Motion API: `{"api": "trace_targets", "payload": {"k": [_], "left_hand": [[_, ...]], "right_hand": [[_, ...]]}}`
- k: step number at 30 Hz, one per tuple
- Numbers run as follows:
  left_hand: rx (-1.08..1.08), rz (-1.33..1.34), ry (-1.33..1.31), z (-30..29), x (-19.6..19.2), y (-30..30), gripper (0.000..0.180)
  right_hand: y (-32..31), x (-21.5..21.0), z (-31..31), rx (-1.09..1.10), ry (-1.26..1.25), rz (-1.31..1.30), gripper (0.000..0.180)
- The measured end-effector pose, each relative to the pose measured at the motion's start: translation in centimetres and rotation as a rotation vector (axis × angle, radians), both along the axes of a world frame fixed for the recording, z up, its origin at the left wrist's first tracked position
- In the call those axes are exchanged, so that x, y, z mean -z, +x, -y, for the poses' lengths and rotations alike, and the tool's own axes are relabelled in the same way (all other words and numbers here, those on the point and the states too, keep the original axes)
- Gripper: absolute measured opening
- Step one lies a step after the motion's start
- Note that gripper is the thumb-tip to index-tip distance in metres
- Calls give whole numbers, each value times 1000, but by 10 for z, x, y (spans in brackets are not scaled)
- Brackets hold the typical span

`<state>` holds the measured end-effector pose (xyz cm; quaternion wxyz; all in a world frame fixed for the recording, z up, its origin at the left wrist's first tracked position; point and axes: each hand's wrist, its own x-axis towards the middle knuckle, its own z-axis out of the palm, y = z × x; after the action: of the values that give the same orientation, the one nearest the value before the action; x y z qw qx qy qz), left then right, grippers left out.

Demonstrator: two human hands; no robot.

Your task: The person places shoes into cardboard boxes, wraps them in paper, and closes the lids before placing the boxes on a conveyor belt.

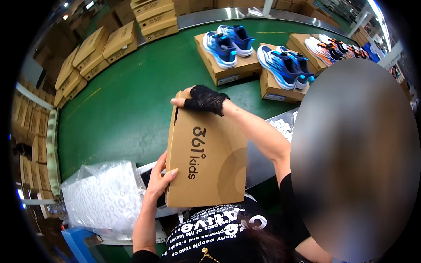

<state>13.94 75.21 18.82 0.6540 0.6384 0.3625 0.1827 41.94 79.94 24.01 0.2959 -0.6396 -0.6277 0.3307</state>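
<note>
A closed brown cardboard shoebox (210, 153) with dark printing on its lid is held tilted in front of my chest. My left hand (161, 177) grips its near left edge, the thumb lying on the lid and the fingers going round the side. At the box's far end, my right hand (202, 100), in a black fingerless glove, is closed over the top corner, its thumb along the edge. The box's underside and the fingertips beneath it are hidden.
Blue-and-white sneakers (226, 46) stand on shoeboxes across the green belt (131, 105); another pair (285, 65) sits right of them. Stacked shoeboxes (94, 50) line the far left. Patterned white paper sheets (103, 193) in clear plastic lie near left. A blurred oval covers the right.
</note>
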Motion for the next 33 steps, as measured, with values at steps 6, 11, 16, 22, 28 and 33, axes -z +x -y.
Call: {"api": "trace_targets", "payload": {"k": [6, 11, 16, 22, 28, 33], "left_hand": [[-123, 80, -160, 9, 2, 14, 81], [-434, 202, -218, 30, 23, -29, 68], [-678, 609, -476, 41, -7, -100, 54], [-1534, 578, -177, 90, -37, -206, 53], [-1703, 749, -199, 96, -50, -271, 60], [-1924, 797, -231, 170, -17, -325, 87]], "right_hand": [[-10, -8, -1, 57, -28, 16, 66], [-23, 74, -21, 259, 657, -13, 35], [168, 168, -20, 814, 421, 57, 30], [205, 170, -86, 1095, -114, -1080, 14], [250, 217, -100, 715, -210, -1114, 19], [153, 174, -48, 656, -509, -960, 26]]}}
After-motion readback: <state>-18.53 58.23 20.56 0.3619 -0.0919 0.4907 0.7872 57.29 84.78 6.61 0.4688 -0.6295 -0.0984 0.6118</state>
